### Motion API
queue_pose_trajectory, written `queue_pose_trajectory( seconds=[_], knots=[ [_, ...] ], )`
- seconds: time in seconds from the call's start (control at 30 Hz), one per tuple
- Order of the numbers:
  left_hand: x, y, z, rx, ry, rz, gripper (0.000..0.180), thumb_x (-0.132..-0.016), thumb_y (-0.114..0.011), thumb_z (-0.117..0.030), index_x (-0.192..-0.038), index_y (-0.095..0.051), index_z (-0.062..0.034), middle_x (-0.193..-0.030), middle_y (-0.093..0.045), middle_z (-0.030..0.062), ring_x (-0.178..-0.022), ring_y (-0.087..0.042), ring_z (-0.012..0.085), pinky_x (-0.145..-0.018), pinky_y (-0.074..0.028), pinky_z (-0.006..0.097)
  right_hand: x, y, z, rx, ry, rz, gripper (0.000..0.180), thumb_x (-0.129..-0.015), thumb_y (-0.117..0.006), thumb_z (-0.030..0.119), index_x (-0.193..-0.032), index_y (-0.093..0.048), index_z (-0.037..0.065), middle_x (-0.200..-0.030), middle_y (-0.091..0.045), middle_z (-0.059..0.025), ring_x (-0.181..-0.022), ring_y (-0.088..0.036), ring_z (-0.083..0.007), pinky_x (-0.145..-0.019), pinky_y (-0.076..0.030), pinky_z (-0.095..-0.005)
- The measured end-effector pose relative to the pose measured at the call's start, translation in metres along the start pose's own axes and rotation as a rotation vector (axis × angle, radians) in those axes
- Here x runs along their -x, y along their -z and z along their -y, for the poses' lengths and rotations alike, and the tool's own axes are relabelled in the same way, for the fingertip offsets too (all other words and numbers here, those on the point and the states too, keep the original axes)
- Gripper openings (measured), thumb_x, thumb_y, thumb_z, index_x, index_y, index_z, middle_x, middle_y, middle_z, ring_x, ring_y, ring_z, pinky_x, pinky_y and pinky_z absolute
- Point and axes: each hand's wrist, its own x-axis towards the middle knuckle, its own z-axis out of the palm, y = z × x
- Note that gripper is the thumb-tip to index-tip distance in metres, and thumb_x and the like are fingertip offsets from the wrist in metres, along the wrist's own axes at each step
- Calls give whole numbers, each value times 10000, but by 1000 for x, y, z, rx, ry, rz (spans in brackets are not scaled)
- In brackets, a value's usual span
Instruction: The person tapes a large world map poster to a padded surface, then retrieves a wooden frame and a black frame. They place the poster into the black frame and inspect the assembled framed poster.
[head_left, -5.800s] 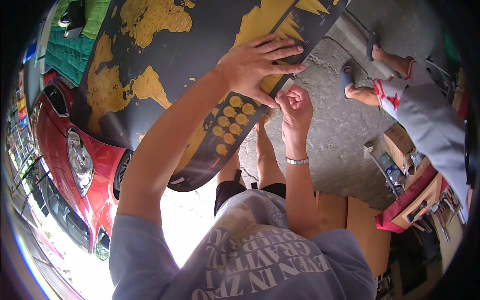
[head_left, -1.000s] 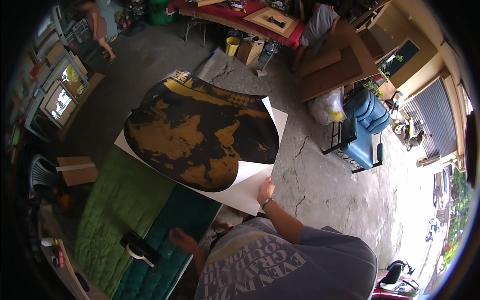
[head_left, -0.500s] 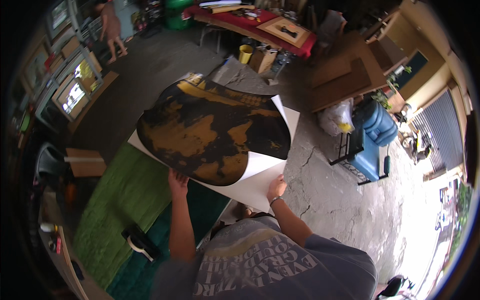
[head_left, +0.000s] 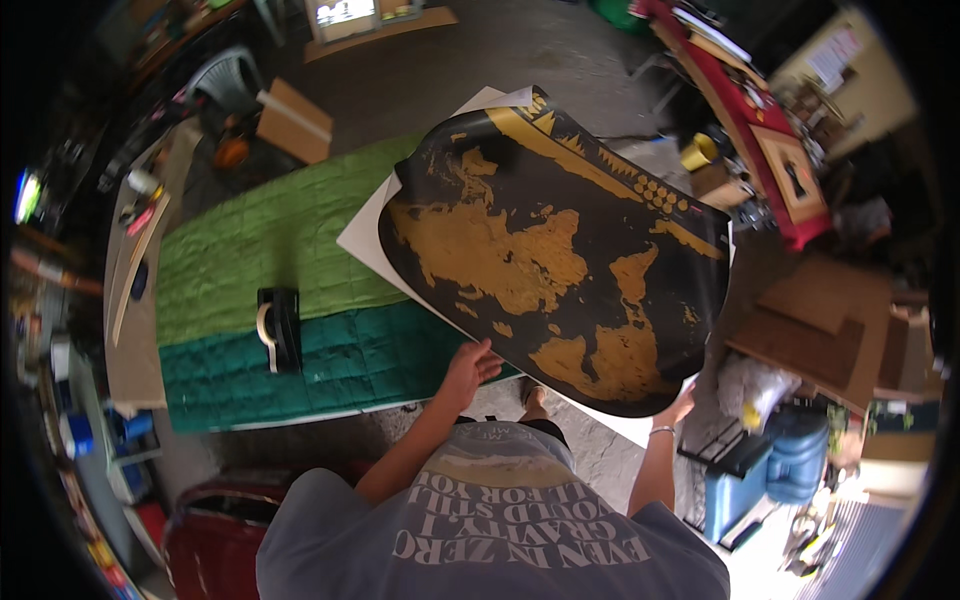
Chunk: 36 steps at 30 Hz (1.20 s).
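Note:
A large black poster [head_left: 590,255] with a gold world map lies on a stiff white board [head_left: 370,225], its edges curling. Both are tilted in front of me, above the floor. My left hand [head_left: 472,370] is at the board's near edge, thumb against the edge and fingers partly beneath it. At the near right corner my right hand [head_left: 682,405] grips the board, most of its fingers hidden. Left of the board, a black tape dispenser [head_left: 285,330] with a pale roll rests on a quilted green cover [head_left: 220,300].
A red-covered table [head_left: 745,130] with a framed piece stands at the far right. Brown panels [head_left: 830,310] and a blue chair [head_left: 735,495] are on the right. On the left are a cardboard piece [head_left: 295,120], a grey plastic chair [head_left: 222,80] and a narrow worktop [head_left: 150,350].
My view has turned left, bringing the green cover into fuller sight. The board and poster have swung with my hands, and the poster's white curled near corner now lies flatter.

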Motion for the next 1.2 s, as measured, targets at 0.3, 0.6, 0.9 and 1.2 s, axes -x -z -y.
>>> queue_pose_trajectory(
  seconds=[0.3,0.6,0.9,1.2],
  knots=[
    [30,-103,139,207,61,-194,378,-991,-629,-260,-1311,-507,-101,-1351,-579,88,-1305,-550,278,-1055,-435,439,-194,-143,60,-133,373,560,724,-1049,-461,523,-677,-485,-99,-540,-448,-88,-597,-331,-179,-544,-326,-450],
    [-2,-145,193,249,-100,-484,449,-976,-659,-344,-1319,-546,-78,-1300,-610,58,-1200,-622,235,-960,-482,407,-217,-268,68,439,324,722,740,-1041,-337,548,-1060,-686,-104,-1046,-705,-303,-948,-651,-499,-837,-484,-550],
    [61,-32,242,-173,8,-752,446,-969,-638,-379,-1300,-600,-82,-1240,-642,57,-1099,-629,200,-866,-511,385,-269,-238,131,-163,230,621,401,-1053,-523,350,-1026,-714,-1,-885,-694,-78,-752,-628,-191,-694,-521,-331],
    [157,59,223,-78,41,-897,467,-945,-635,-444,-1240,-668,-83,-1150,-674,48,-1017,-622,179,-844,-483,335,120,-137,362,-586,285,1510,194,-1037,-543,173,-1031,-682,37,-932,-648,-17,-742,-550,-77,-667,-453,-224]
  ],
)
